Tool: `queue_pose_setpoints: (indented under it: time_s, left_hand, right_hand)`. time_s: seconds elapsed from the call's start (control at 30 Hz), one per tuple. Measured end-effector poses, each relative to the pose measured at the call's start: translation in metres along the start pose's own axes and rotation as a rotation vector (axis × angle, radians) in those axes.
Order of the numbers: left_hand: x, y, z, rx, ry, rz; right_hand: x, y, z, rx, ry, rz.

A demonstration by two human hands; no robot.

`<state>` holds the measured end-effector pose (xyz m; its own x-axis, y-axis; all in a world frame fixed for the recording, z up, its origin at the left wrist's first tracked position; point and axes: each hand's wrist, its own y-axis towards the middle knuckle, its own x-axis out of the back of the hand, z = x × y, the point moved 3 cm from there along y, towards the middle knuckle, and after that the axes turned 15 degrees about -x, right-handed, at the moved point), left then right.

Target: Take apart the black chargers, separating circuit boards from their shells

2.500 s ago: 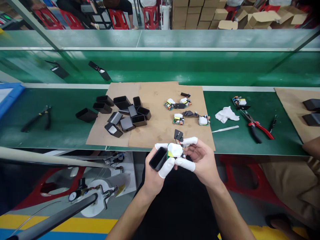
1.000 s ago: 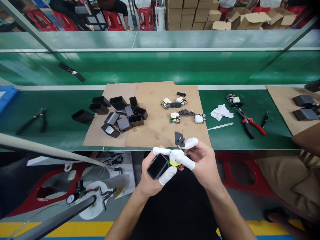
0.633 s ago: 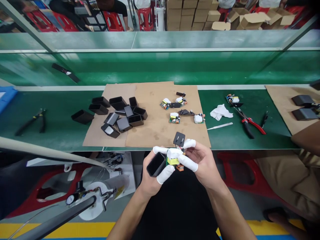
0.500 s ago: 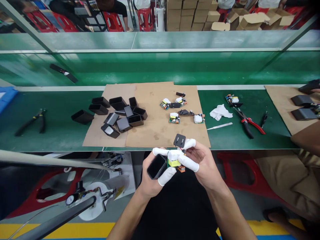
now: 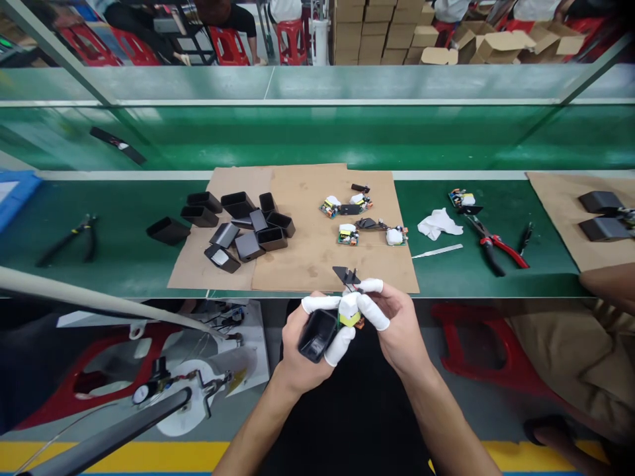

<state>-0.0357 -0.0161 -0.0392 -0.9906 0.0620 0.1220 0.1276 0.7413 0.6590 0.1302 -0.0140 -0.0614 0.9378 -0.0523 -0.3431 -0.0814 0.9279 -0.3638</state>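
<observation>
My left hand [image 5: 302, 350] is closed around a black plastic housing [image 5: 317, 336], its open end facing up toward me. White finger cots cover several fingertips on both hands. A small circuit board with a white and yellow transformer [image 5: 350, 309] is pinched in my right hand [image 5: 399, 324], right beside the housing; the left fingertips also reach the board. From the board a black plug plate with metal prongs [image 5: 347, 276] sticks up. Both hands are in front of the bench's near edge. Whether the board touches the housing is hidden by fingers.
Several black housings [image 5: 248, 228] lie on the cardboard [image 5: 302, 264], with circuit boards [image 5: 348, 235] to their right. Further right are a white cloth [image 5: 439, 223], a metal strip [image 5: 437, 252] and red-handled pliers [image 5: 491, 244]. Black pliers [image 5: 69, 239] lie left. A co-worker's arm [image 5: 612, 284] is at right.
The plug plate has tilted over, so its prongs now show from the side. Housing and board have shifted slightly to the right, with the housing turned a little in my left hand.
</observation>
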Motion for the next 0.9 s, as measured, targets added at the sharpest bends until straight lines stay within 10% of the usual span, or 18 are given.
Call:
queue_pose_setpoints:
  time_s: [0.27,0.53,0.9]
  left_hand:
    - [0.001,0.002,0.003,-0.136,0.234,0.061]
    - [0.002,-0.01,0.018,0.304,-0.056,0.031]
    - [-0.003,-0.001,0.008,0.066,-0.265,0.212]
  right_hand:
    - [-0.005,-0.002,0.005,0.067,-0.144,-0.032]
    - [0.011,0.0,0.02,0.203,-0.177,-0.06]
    - [0.01,-0.028,0.053,0.342,-0.175,-0.011]
